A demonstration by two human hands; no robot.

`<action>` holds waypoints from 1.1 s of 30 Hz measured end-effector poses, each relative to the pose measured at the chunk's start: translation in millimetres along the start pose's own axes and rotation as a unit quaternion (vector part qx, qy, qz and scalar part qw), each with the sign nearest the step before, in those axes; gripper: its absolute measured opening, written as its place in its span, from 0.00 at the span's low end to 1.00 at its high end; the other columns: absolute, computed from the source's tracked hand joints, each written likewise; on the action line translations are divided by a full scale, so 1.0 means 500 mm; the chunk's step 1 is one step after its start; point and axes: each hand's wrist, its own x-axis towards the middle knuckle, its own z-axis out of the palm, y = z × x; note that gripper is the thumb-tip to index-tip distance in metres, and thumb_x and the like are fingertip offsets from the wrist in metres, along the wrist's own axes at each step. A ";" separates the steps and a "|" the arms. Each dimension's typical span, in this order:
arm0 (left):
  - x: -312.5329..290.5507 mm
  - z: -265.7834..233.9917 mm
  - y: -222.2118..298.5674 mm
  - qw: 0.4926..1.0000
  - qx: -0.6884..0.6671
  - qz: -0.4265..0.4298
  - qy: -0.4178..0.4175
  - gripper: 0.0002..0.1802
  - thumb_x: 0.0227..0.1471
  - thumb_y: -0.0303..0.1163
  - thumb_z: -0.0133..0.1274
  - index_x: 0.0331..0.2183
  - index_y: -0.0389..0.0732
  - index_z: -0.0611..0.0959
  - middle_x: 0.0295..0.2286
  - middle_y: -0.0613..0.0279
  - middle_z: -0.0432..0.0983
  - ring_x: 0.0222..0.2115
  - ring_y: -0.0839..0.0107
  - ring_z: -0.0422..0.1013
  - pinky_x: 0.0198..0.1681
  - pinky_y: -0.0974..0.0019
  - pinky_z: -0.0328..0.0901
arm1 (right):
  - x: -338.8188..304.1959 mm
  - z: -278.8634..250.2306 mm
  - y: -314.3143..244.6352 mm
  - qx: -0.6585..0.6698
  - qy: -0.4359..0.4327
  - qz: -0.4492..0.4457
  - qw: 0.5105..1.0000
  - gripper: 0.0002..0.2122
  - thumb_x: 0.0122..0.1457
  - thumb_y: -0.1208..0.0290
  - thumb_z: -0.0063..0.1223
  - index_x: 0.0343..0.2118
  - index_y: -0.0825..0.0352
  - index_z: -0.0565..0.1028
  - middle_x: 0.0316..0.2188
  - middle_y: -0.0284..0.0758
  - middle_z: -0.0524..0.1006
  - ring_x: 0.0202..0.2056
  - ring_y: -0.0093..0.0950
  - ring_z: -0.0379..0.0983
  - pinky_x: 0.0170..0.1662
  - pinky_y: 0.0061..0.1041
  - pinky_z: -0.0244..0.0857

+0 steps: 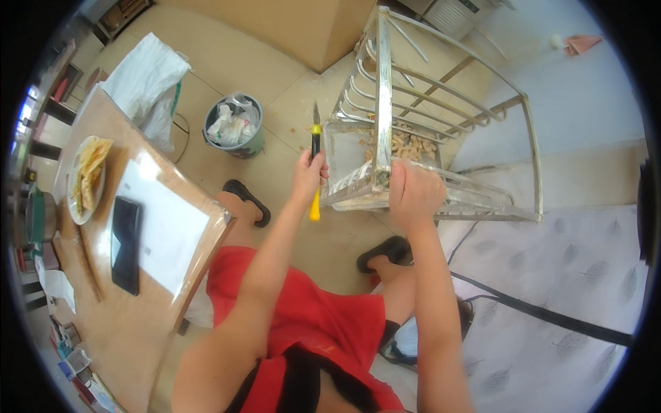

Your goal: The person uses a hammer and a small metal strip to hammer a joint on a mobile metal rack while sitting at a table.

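My left hand (pixel 308 177) is closed around the yellow and black handle of a craft knife (pixel 316 141). Its pointed metal blade is directed away from me. My right hand (pixel 417 194) grips the near end of a bar on a worn metal rack (pixel 383 89), its fingers wrapped over the frame. The knife is to the left of the rack, apart from it. Many small brown pieces (pixel 406 143) lie on or beneath the rack's lower part; I cannot tell which.
A wooden table (pixel 172 330) on the left carries a black phone (pixel 127 244), white paper (pixel 169 220) and a plate (pixel 82 206) of flat food. A bin (pixel 237 146) with white bags stands on the floor. Leaf-patterned fabric (pixel 551 268) covers the right side.
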 end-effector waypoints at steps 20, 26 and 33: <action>-0.298 -0.014 0.482 0.451 0.844 0.284 -0.057 0.39 0.49 0.22 0.44 0.63 0.56 0.60 0.26 0.44 0.74 0.24 0.49 0.75 0.27 0.52 0.70 | 0.022 -0.020 0.018 0.001 0.132 0.010 0.991 0.18 0.54 0.50 0.53 0.19 0.61 0.75 0.20 0.30 0.73 0.29 0.31 0.72 0.36 0.31 0.63; -0.276 0.019 0.507 0.363 0.898 0.238 -0.073 0.44 0.49 0.22 0.46 0.65 0.57 0.52 0.23 0.45 0.74 0.22 0.47 0.74 0.25 0.50 0.69 | 0.014 0.020 0.039 0.057 -0.008 0.049 0.997 0.24 0.50 0.39 0.51 0.18 0.60 0.73 0.19 0.30 0.73 0.26 0.31 0.71 0.31 0.31 0.61; -0.254 0.008 0.518 0.261 0.942 0.207 -0.044 0.47 0.47 0.23 0.48 0.65 0.54 0.49 0.22 0.49 0.73 0.19 0.54 0.75 0.21 0.57 0.70 | 0.024 0.026 -0.028 0.051 0.043 0.060 0.996 0.23 0.51 0.40 0.51 0.19 0.59 0.73 0.19 0.28 0.73 0.24 0.28 0.71 0.30 0.28 0.61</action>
